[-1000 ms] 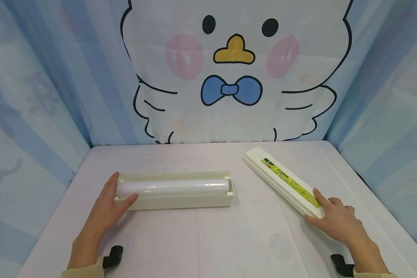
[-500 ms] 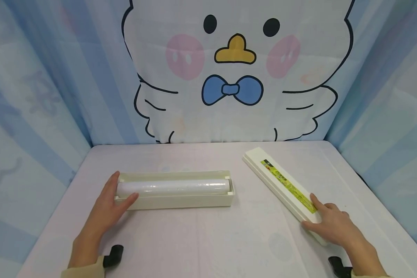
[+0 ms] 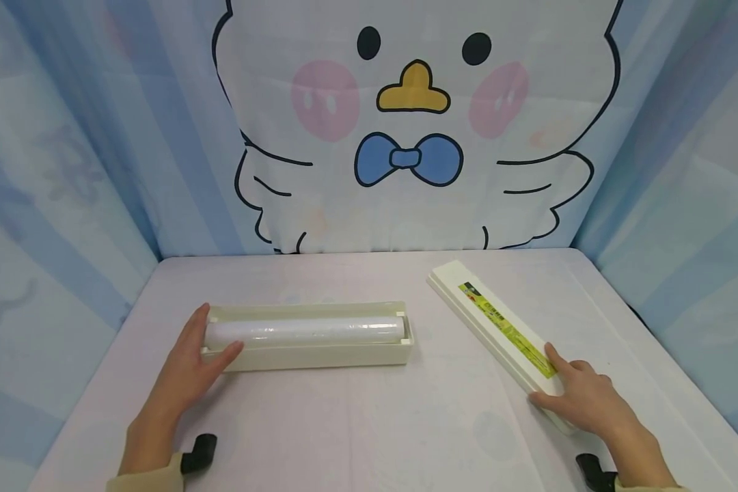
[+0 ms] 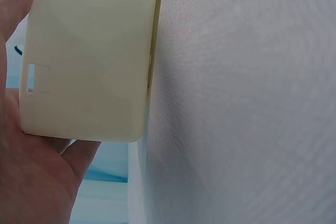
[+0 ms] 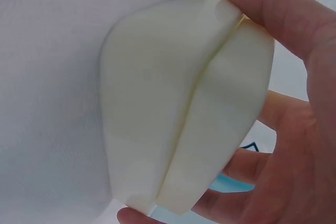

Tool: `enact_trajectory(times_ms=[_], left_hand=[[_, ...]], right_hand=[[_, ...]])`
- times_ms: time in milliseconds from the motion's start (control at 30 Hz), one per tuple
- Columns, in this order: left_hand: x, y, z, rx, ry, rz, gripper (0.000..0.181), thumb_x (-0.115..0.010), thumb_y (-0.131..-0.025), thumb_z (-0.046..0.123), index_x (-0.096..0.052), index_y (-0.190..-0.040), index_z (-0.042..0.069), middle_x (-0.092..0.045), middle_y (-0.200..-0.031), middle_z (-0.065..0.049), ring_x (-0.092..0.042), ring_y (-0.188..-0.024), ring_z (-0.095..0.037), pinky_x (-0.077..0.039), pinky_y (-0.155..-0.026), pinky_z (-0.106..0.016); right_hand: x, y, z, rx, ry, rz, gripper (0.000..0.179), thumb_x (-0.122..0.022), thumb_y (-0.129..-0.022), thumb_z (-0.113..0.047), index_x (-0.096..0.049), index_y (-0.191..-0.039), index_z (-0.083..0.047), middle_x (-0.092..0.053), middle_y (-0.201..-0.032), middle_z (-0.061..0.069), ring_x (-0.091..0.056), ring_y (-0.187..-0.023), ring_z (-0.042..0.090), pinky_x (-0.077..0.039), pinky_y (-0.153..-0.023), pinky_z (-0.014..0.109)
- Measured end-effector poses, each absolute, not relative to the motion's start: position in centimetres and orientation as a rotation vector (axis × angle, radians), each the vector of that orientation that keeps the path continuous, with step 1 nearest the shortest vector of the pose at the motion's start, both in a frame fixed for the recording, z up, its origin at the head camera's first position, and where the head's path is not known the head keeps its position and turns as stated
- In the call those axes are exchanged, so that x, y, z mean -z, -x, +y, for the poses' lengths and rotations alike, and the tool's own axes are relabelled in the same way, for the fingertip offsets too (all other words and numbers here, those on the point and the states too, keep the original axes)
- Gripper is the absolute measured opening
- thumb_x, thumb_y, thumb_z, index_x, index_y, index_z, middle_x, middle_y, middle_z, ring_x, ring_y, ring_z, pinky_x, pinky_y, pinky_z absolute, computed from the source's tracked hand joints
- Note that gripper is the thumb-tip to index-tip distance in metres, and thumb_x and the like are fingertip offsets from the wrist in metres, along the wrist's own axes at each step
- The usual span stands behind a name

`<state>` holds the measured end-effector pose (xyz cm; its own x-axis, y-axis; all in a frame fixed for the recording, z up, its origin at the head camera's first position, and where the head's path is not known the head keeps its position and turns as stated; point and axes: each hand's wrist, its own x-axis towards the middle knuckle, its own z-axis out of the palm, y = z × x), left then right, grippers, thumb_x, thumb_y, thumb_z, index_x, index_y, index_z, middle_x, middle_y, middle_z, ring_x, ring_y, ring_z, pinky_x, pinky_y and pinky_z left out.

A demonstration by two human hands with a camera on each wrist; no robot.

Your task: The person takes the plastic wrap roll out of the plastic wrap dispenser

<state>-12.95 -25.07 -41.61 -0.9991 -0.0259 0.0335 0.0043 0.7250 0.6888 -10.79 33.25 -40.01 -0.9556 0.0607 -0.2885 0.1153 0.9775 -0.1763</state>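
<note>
An open, long cream-white box [image 3: 326, 359] lies crosswise on the table, with a roll of cling film [image 3: 320, 331] inside. My left hand [image 3: 181, 376] holds its left end, thumb on the near wall and fingers at the far side. The left wrist view shows the box's flat end face [image 4: 89, 61] with a small slot. To the right, a long white lid [image 3: 486, 321] with a yellow-green label [image 3: 510, 331] lies slantwise. My right hand [image 3: 593, 403] grips it near its close end, thumb on one edge and fingers on the other. The right wrist view shows the lid's seamed end [image 5: 152, 87].
A pale cloth covers the table [image 3: 369, 430]. Behind it hangs a curtain [image 3: 406, 212] with a cartoon bird, and blue-and-white cloth walls [image 3: 49, 260] stand on both sides. A black wrist mount [image 3: 199, 453] juts from the left sleeve, another mount [image 3: 595, 471] from the right.
My right hand has shifted a little left along with the near part of the lid, whose close end now shows below the hand. My left hand and the box stay put.
</note>
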Motion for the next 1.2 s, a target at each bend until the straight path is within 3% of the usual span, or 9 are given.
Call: enact_trajectory(times_ms=[200,533,933,1200], left_hand=[[41.6,12.8,-25.2,1.158,-0.027,-2.889,0.105,-0.064,-0.096,0.052,0.0,-0.16,-0.001,-0.004,-0.164,-0.029,-0.009,-0.147,-0.052,-0.015,-0.111,-0.071],[41.7,12.8,-25.1,1.159,-0.031,-2.904,0.105,-0.065,-0.096,0.052,-0.001,-0.16,-0.002,-0.004,-0.164,-0.03,-0.01,-0.147,-0.052,-0.016,-0.112,-0.071],[41.4,13.0,-25.1,1.156,-0.039,-2.9,0.105,-0.064,-0.096,0.052,0.0,-0.16,0.0,-0.004,-0.164,-0.028,-0.01,-0.148,-0.051,-0.016,-0.112,-0.071],[41.6,13.1,-25.2,1.158,-0.05,-2.919,0.106,-0.065,-0.095,0.052,0.001,-0.16,0.0,-0.002,-0.165,-0.028,-0.009,-0.148,-0.051,-0.016,-0.112,-0.07]], right_hand=[[40.2,10.8,33.1,0.282,-0.166,2.81,0.119,-0.071,-0.078,-0.071,-0.021,-0.155,0.004,-0.037,-0.13,0.048,-0.05,-0.101,0.061,-0.049,-0.073,0.068],[40.3,10.9,33.3,0.263,-0.173,2.854,0.118,-0.058,-0.082,-0.08,-0.017,-0.157,0.001,-0.033,-0.133,0.046,-0.037,-0.112,0.071,-0.037,-0.076,0.084],[39.0,11.1,32.6,0.27,-0.19,2.969,0.106,-0.051,-0.088,-0.077,-0.02,-0.158,-0.003,-0.028,-0.139,0.043,-0.03,-0.117,0.071,-0.037,-0.075,0.083],[39.2,11.3,31.8,0.265,-0.173,3.083,0.101,-0.053,-0.09,-0.074,-0.026,-0.157,-0.004,-0.034,-0.138,0.041,-0.035,-0.114,0.066,-0.039,-0.075,0.082]])
